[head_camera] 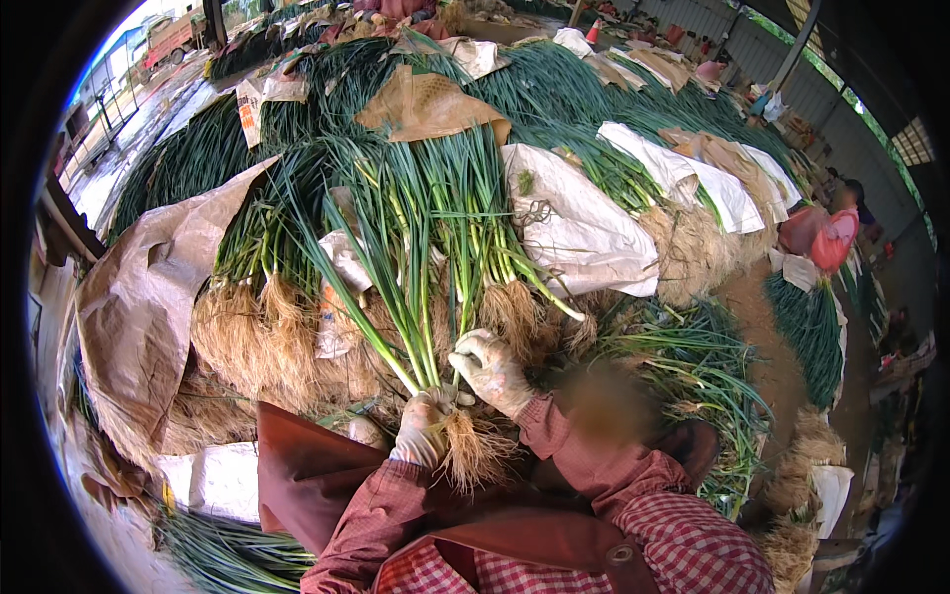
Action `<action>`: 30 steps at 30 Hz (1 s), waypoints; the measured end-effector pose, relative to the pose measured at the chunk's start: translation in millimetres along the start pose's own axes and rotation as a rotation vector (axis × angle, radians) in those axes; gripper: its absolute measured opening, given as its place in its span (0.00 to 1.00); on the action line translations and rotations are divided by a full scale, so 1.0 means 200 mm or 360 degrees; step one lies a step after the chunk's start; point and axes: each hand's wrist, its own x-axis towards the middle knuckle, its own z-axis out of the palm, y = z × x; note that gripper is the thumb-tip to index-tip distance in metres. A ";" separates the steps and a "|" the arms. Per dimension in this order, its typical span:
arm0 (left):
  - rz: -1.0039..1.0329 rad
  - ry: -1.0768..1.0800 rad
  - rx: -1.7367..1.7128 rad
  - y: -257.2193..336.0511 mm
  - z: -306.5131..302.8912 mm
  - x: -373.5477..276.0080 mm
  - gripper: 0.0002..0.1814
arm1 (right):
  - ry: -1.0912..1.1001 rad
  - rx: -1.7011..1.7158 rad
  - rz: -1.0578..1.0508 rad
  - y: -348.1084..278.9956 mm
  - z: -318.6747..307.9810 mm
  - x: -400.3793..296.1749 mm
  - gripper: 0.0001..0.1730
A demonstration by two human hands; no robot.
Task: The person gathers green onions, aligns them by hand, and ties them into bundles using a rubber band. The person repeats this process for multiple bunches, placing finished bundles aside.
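Note:
My left hand (pixel 421 427), in a whitish glove, is closed around the lower stalks of a small bunch of green onions (pixel 424 327), whose tan roots (pixel 466 445) hang to the right of the fist. Just to the right and a little higher, my right hand (pixel 490 371), gloved and soiled, has its fingers curled with thumb and forefinger by a thin stalk; whether it pinches that stalk is hard to tell. Beyond both hands lie more green onions (pixel 467 193) with bushy roots, under a brown cover sheet (pixel 430 104).
White woven sacks (pixel 586 230) and a brown sheet (pixel 159 289) lie over heaped onions to the right and left. Loose onions (pixel 690 356) lie scattered at the right beside a dirt aisle (pixel 775 349). A person in red (pixel 831 230) is farther right; another sits at the top.

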 end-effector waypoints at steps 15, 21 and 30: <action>0.0170 0.0251 0.0146 -0.01 0.03 0.04 0.04 | -0.0462 0.0831 0.0826 -0.09 -0.13 -0.16 0.07; 0.0124 -0.0158 -0.0370 -0.01 0.05 0.05 0.04 | 0.0082 0.1063 0.0880 0.15 -0.18 0.25 0.24; 0.0269 -0.0176 -0.0504 -0.03 0.01 0.05 0.04 | -0.0428 0.1368 0.1346 -0.06 -0.03 -0.08 0.15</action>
